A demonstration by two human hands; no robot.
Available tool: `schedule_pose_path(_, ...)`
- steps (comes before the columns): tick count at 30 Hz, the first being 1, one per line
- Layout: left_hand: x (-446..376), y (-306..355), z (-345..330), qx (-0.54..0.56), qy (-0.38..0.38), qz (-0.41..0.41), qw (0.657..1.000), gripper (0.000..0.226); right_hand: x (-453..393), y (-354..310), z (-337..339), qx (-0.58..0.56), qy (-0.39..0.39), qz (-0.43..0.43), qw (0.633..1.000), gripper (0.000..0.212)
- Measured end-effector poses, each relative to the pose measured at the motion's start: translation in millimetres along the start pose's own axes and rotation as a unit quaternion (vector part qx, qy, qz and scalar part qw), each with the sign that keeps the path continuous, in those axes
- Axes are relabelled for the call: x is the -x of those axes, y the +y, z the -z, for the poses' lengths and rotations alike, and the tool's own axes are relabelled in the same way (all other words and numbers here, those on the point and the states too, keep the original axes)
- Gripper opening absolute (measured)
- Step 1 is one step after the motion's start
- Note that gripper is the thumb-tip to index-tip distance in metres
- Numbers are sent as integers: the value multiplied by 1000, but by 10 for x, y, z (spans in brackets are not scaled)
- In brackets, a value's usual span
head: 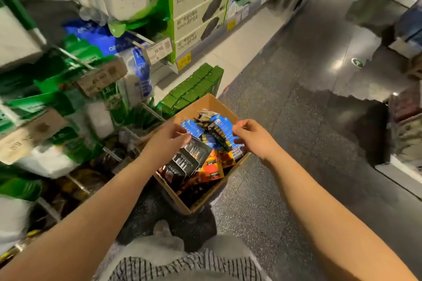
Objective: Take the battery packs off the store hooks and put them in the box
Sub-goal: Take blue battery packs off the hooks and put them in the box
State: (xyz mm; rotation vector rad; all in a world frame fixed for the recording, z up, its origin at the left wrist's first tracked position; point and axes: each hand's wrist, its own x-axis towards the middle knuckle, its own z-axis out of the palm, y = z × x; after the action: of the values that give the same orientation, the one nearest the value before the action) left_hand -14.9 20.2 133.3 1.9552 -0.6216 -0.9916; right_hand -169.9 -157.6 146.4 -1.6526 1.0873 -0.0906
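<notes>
Two bare hands are reaching over one open cardboard box (228,112) that is sitting on the speckled dark floor (285,121) beside the shelving. The left hand (167,138) is hovering above the box's near-left side with its fingers curled inward and close together at the edge of the blue battery packs (214,129); whether they are actually pinching a pack I cannot tell. The right hand (250,138) is curling its fingers and thumb around the right edge of that same blue cluster, gripping it. The box is holding a loose heap of packs too jumbled to count exactly: several blue-carded ones lying on top toward the far end, at least two black blister packs (189,159) showing rows of upright cells toward the near-left, and a few orange-and-black packs (212,170) tucked along the near-right wall. To the left, metal store hooks (150,110) are jutting out from the display, some carrying green and white packaged goods with two tan price tags (102,77) hanging in front, and a stack of green cartons (194,88) is standing just behind the box.
</notes>
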Motion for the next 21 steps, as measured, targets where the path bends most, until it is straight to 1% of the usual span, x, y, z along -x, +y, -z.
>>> schedule_pose_path(2, -205, -77, -88, 35, -20, 28, 999, 42, -165, 131, -28, -6, -6, -28, 1000, 10)
schedule_pose_path(3, -295, -131, -139, 46, -31, 39, 998, 48, -246, 204, -30, -5, -8, -40, 999, 10)
schedule_pose_path(4, -399, -200, -206, 60, -46, 53, 996, 45, -352, 291, -18, -1, -10, -51, 999, 9)
schedule_pose_path(6, -521, -239, -324, 75, -60, 85, 992, 27, -533, 432, 17, 13, -15, -62, 998, 9)
schedule_pose_path(7, -584, -252, -395, 80, -51, 95, 991, 23, -634, 501, 38, 24, -16, -62, 998, 11)
schedule_pose_path(9, -691, -248, -529, 77, -19, 112, 991, 23, -855, 609, 87, 42, -8, -62, 997, 17)
schedule_pose_path(11, -806, -247, -656, 87, 11, 148, 985, 22, -1138, 704, 138, 43, -1, -84, 996, 25)
schedule_pose_path(12, -860, -253, -713, 97, 21, 168, 981, 18, -1300, 725, 150, 56, -7, -93, 994, 30)
schedule_pose_path(13, -897, -259, -763, 98, 27, 180, 978, 15, -1448, 741, 153, 77, -16, -92, 993, 36)
schedule_pose_path(15, -962, -296, -873, 97, 46, 211, 972, 16, -1741, 754, 124, 121, -36, -78, 989, 48)
schedule_pose_path(17, -997, -303, -998, 106, 73, 239, 962, 15, -1936, 770, 78, 156, -51, -71, 984, 53)
schedule_pose_path(19, -1045, -295, -1140, 134, 98, 264, 950, 13, -2080, 837, 31, 205, -88, -65, 973, 56)
schedule_pose_path(21, -1090, -297, -1313, 167, 121, 288, 935, 11, -2182, 947, 15, 254, -128, -63, 957, 65)
